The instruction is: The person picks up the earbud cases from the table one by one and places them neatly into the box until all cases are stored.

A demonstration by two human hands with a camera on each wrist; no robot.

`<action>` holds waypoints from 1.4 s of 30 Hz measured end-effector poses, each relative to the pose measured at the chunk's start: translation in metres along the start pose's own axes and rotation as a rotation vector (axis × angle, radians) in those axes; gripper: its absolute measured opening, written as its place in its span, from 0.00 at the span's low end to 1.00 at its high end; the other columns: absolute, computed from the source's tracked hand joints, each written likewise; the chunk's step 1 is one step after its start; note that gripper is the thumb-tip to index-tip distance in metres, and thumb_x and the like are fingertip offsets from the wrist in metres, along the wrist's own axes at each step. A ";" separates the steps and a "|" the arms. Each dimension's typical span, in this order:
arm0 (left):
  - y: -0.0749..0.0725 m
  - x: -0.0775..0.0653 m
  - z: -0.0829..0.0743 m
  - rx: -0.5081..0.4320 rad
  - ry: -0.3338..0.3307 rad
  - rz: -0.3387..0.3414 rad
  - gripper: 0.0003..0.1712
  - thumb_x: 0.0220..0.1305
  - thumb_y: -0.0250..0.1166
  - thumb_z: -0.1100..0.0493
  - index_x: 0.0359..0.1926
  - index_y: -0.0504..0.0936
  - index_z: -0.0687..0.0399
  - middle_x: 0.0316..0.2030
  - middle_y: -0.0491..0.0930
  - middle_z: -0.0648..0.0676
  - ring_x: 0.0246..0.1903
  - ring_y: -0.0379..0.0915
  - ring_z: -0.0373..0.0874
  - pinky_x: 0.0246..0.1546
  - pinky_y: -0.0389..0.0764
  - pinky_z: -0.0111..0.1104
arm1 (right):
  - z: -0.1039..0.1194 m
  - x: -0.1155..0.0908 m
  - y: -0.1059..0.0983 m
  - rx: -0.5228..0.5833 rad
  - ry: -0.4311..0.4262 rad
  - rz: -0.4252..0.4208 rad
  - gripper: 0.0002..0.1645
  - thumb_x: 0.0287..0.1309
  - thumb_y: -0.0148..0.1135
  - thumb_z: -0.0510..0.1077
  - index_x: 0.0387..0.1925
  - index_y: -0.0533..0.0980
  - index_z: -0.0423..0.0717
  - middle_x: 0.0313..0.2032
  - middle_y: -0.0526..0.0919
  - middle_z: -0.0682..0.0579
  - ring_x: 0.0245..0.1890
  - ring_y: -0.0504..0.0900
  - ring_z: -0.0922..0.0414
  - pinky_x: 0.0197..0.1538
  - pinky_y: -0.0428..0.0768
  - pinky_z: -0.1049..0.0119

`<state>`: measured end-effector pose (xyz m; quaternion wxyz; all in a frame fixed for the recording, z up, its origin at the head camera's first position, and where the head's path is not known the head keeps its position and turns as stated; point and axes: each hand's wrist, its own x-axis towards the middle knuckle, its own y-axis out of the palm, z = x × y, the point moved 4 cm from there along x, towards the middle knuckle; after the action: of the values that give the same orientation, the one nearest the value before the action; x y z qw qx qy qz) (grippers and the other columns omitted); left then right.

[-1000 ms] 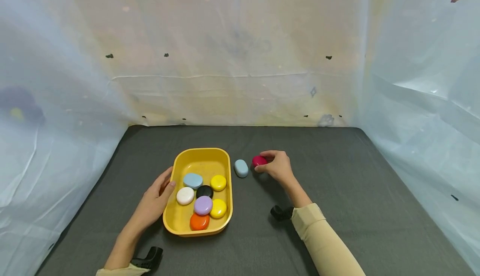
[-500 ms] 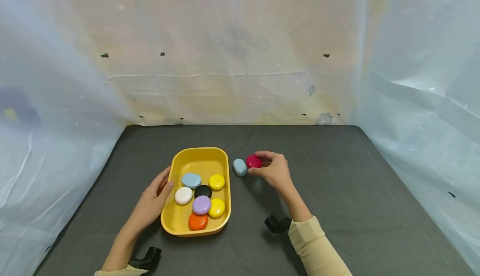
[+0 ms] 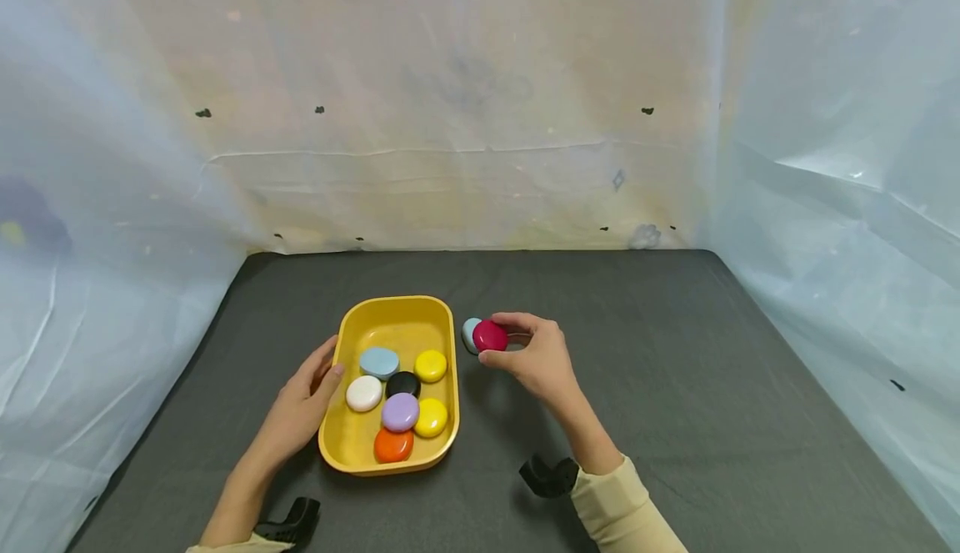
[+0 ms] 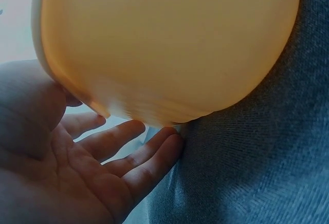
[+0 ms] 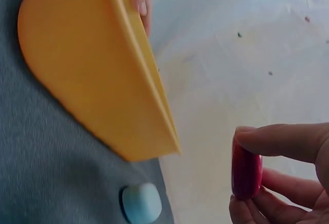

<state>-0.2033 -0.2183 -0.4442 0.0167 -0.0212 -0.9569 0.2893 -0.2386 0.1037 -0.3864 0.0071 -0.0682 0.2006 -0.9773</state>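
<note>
My right hand [image 3: 534, 357] pinches a glossy crimson pebble-shaped piece [image 3: 490, 336] between thumb and fingers. In the right wrist view this crimson piece [image 5: 246, 170] is held edge-on, above the table. A light blue pebble-shaped piece [image 3: 470, 333] lies on the cloth just beyond the tray's right side, partly hidden by the crimson one in the head view. My left hand [image 3: 300, 403] holds the left side of a yellow tray [image 3: 390, 319], thumb at the rim and fingers against the outer wall. In the left wrist view those fingers [image 4: 149, 167] lie along the tray's outside.
Several rounded pieces lie in the tray: light blue [image 3: 379, 363], white [image 3: 364, 393], black [image 3: 403, 384], lilac [image 3: 400, 412], orange [image 3: 393, 445] and yellow ones [image 3: 431, 417]. Dark grey cloth [image 3: 600, 311] covers the table. Pale plastic sheeting [image 3: 465, 119] stands behind and at both sides.
My right hand has carried the crimson piece left, toward the tray, so it now overlaps the light blue piece on the cloth. The left hand stays at the tray.
</note>
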 end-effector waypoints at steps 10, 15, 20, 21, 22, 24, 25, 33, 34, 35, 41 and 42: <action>0.000 0.000 0.001 -0.004 0.007 0.003 0.38 0.78 0.47 0.44 0.78 0.47 0.54 0.71 0.56 0.69 0.67 0.57 0.64 0.62 0.62 0.58 | 0.023 -0.018 0.024 0.040 -0.157 0.154 0.28 0.44 0.80 0.40 0.51 0.82 0.45 0.46 0.82 0.54 0.42 0.82 0.53 0.42 0.83 0.65; 0.001 0.001 0.003 0.001 0.008 0.003 0.37 0.78 0.47 0.44 0.78 0.47 0.54 0.70 0.57 0.69 0.67 0.57 0.64 0.62 0.63 0.57 | 0.030 -0.024 0.041 0.015 -0.209 0.225 0.28 0.45 0.80 0.40 0.51 0.82 0.45 0.45 0.82 0.56 0.41 0.82 0.57 0.41 0.83 0.65; 0.002 0.001 0.005 -0.003 0.008 0.004 0.37 0.78 0.47 0.45 0.78 0.47 0.54 0.70 0.58 0.69 0.66 0.58 0.64 0.61 0.63 0.58 | 0.030 -0.028 0.053 -0.007 -0.226 0.265 0.27 0.45 0.79 0.39 0.51 0.81 0.43 0.47 0.81 0.55 0.42 0.80 0.56 0.44 0.83 0.59; 0.001 0.000 0.005 -0.007 0.008 0.005 0.37 0.78 0.47 0.45 0.78 0.47 0.53 0.70 0.58 0.69 0.66 0.58 0.64 0.61 0.63 0.58 | 0.030 -0.029 0.055 -0.010 -0.225 0.272 0.27 0.45 0.79 0.39 0.50 0.81 0.42 0.47 0.81 0.55 0.42 0.80 0.56 0.44 0.83 0.58; 0.001 0.000 0.005 -0.008 0.007 0.005 0.37 0.78 0.47 0.44 0.78 0.47 0.53 0.70 0.58 0.69 0.66 0.58 0.64 0.61 0.63 0.58 | 0.029 -0.029 0.057 -0.014 -0.223 0.277 0.27 0.45 0.79 0.39 0.50 0.81 0.42 0.47 0.81 0.54 0.42 0.80 0.55 0.44 0.83 0.58; 0.001 0.000 0.004 -0.011 0.005 0.009 0.37 0.78 0.47 0.44 0.78 0.47 0.53 0.70 0.58 0.69 0.66 0.58 0.64 0.61 0.63 0.58 | 0.028 -0.029 0.060 -0.022 -0.215 0.285 0.27 0.45 0.79 0.39 0.50 0.81 0.42 0.47 0.81 0.54 0.42 0.79 0.55 0.44 0.83 0.58; 0.001 0.000 0.004 -0.008 0.004 0.011 0.37 0.78 0.47 0.44 0.78 0.47 0.53 0.70 0.58 0.69 0.66 0.58 0.64 0.61 0.63 0.58 | 0.027 -0.029 0.061 -0.023 -0.209 0.290 0.27 0.45 0.79 0.39 0.50 0.81 0.42 0.47 0.81 0.54 0.42 0.80 0.55 0.44 0.83 0.59; 0.001 0.000 0.003 -0.001 -0.012 0.013 0.38 0.78 0.47 0.44 0.78 0.47 0.53 0.70 0.57 0.70 0.67 0.57 0.65 0.62 0.62 0.59 | 0.020 -0.027 0.066 -0.033 -0.178 0.294 0.27 0.45 0.80 0.40 0.50 0.82 0.43 0.46 0.81 0.55 0.42 0.81 0.55 0.42 0.82 0.69; 0.001 0.000 0.003 -0.001 -0.009 0.012 0.38 0.78 0.47 0.44 0.78 0.47 0.53 0.70 0.57 0.70 0.67 0.56 0.65 0.62 0.61 0.59 | 0.020 -0.027 0.066 -0.034 -0.176 0.293 0.27 0.45 0.80 0.40 0.50 0.82 0.43 0.46 0.81 0.55 0.41 0.81 0.55 0.42 0.82 0.69; 0.001 0.001 0.003 -0.002 -0.007 0.012 0.38 0.78 0.47 0.44 0.78 0.47 0.53 0.70 0.57 0.70 0.67 0.56 0.65 0.62 0.62 0.59 | 0.019 -0.026 0.066 -0.033 -0.173 0.293 0.27 0.45 0.80 0.40 0.50 0.82 0.43 0.46 0.81 0.55 0.41 0.81 0.55 0.42 0.82 0.69; 0.000 0.001 0.004 -0.001 -0.002 0.013 0.38 0.77 0.46 0.43 0.78 0.47 0.52 0.70 0.58 0.70 0.66 0.58 0.64 0.61 0.63 0.59 | 0.018 -0.026 0.068 -0.035 -0.172 0.290 0.27 0.46 0.80 0.40 0.50 0.82 0.43 0.46 0.82 0.55 0.42 0.80 0.56 0.43 0.82 0.66; 0.000 0.001 0.004 0.001 -0.003 0.013 0.38 0.77 0.46 0.42 0.78 0.46 0.52 0.70 0.58 0.69 0.66 0.58 0.64 0.61 0.63 0.59 | 0.017 -0.025 0.068 -0.035 -0.172 0.289 0.27 0.46 0.80 0.41 0.50 0.82 0.43 0.46 0.82 0.55 0.42 0.80 0.57 0.44 0.82 0.65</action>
<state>-0.2049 -0.2199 -0.4472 0.0132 -0.0270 -0.9565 0.2901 -0.2120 0.0350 -0.4007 0.1633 -0.1223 0.2237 -0.9531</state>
